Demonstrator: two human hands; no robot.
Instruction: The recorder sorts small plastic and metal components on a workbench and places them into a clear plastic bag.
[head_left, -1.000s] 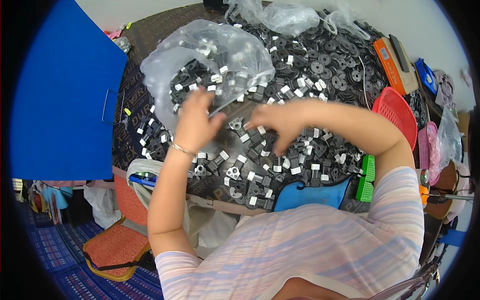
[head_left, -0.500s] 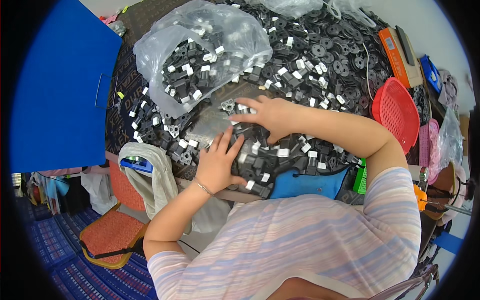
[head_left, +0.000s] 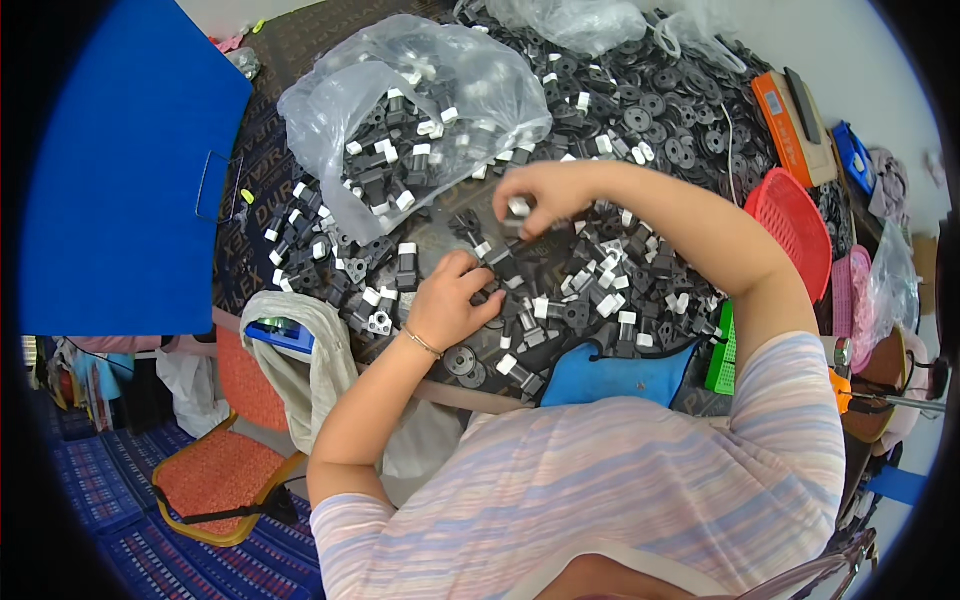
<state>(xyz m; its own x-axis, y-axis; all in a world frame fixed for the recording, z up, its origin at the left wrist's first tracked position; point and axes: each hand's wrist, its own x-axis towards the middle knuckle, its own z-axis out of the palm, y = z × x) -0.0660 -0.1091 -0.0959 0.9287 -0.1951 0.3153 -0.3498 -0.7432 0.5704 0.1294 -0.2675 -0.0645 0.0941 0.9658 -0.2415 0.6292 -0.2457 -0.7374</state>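
My left hand [head_left: 452,305] rests low over the table, fingers curled and pinched on a black plastic part [head_left: 508,268] whose far end shows a white cap. Just beyond it, my right hand [head_left: 545,196] is closed round a small black part with a white cap [head_left: 518,207]; motion blurs its lower edge. Loose black parts with white caps lie in a heap [head_left: 600,285] to the right of my hands. More are scattered at the left, and one stands apart [head_left: 407,265] beside my left hand. A round black disc [head_left: 463,365] lies near the table's front edge.
A clear plastic bag [head_left: 350,75] of capped parts sits at the back left. Black discs [head_left: 690,150] pile up at the back right. A red basket [head_left: 795,235], a green basket [head_left: 722,350] and an orange box [head_left: 785,125] stand on the right. Blue cloth [head_left: 620,375] lies in front.
My right hand has drawn up and slightly right, closing round a capped part. My left hand's spread fingers have curled in. Parts beneath my hands have shifted, and the front disc has come into sight.
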